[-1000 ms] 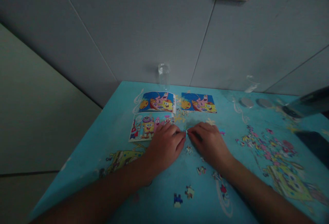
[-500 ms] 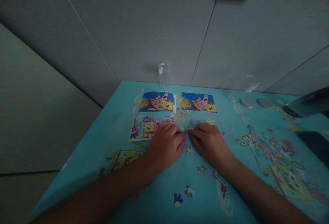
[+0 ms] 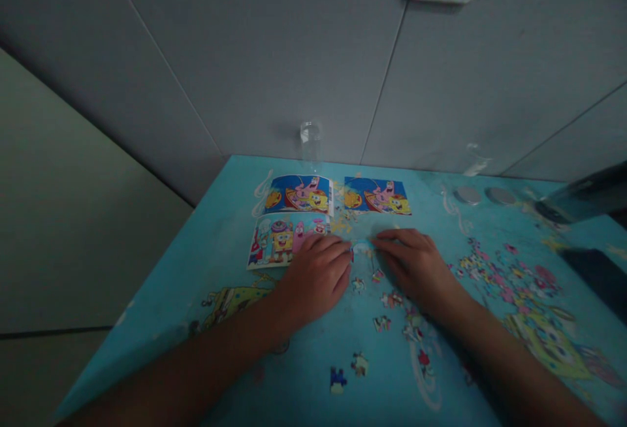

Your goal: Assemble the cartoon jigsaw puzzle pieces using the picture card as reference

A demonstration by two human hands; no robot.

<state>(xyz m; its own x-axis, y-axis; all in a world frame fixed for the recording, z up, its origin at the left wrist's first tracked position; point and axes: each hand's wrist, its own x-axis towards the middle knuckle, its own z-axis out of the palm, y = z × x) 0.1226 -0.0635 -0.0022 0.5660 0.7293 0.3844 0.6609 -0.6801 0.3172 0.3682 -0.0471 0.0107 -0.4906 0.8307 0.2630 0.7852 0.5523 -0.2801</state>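
A small light-blue strip of jigsaw puzzle pieces (image 3: 362, 247) lies on the table between my hands. My left hand (image 3: 319, 278) has its fingers closed at the strip's left end, where a dark red-and-blue edge shows by the fingertips; it partly covers the lower picture card (image 3: 280, 243). At the strip's right end are the fingertips of my right hand (image 3: 415, 269), pinched together on its edge. What lies under the fingers is hidden. Loose jigsaw pieces (image 3: 392, 300) lie just below, close to my right wrist, with a colourful piece (image 3: 377, 275) nearer the strip.
An upper picture card (image 3: 298, 193) and a matching blue picture (image 3: 377, 196) lie behind my hands. A pile of loose pieces (image 3: 509, 273) spreads at right, beside a dark phone-like slab (image 3: 595, 277). Clear jar (image 3: 311, 143), silver lids (image 3: 467, 195) and dark bottle (image 3: 588, 195) stand at the back.
My right hand has moved right, away from the left fingertips, uncovering the light-blue strip and several pieces below it. My left hand stays almost in place.
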